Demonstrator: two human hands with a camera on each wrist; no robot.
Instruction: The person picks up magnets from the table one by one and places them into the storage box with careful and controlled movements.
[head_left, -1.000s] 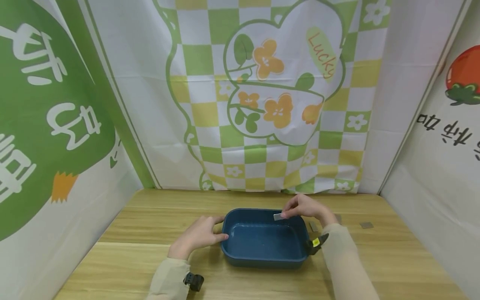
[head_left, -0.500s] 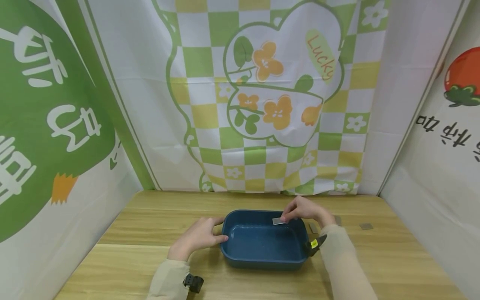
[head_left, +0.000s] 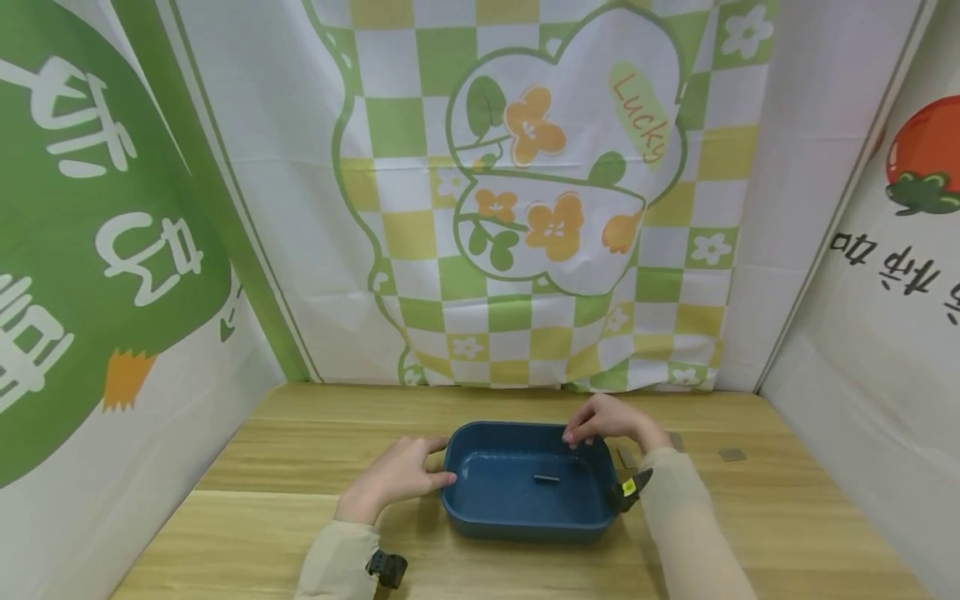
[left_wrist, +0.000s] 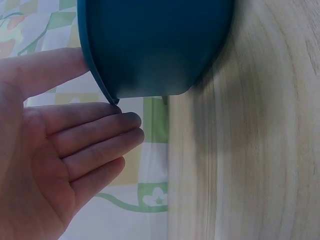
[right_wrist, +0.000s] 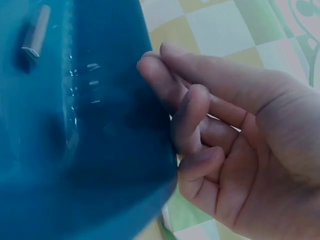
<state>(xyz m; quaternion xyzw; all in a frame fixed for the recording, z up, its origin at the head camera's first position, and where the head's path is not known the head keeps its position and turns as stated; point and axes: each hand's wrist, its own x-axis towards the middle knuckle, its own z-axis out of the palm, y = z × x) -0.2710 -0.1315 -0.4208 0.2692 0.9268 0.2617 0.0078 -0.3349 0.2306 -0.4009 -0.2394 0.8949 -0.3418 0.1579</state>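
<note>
A deep blue rectangular tray (head_left: 532,527) sits on the wooden table. Inside it a small grey flat piece (head_left: 547,478) shows as a narrow bar, also seen in the right wrist view; whether it lies flat or is tilted I cannot tell. My left hand (head_left: 397,467) touches the tray's left end with thumb and forefinger, the fingers straight in the left wrist view. Above the tray's back right corner is my right hand (head_left: 607,417), holding nothing. Its fingers (right_wrist: 192,112) are loosely bent, with thumb and forefinger tips close together.
Right of the tray lie a small grey-brown piece (head_left: 626,457), another one (head_left: 676,442) partly behind the right wrist, and a third piece (head_left: 732,454) farther right. A patterned cloth (head_left: 555,333) hangs behind the table (head_left: 247,517). Printed sheets stand at both sides.
The right hand has let go of the small grey piece, which has dropped into the tray. Left hand and tray stay in place.
</note>
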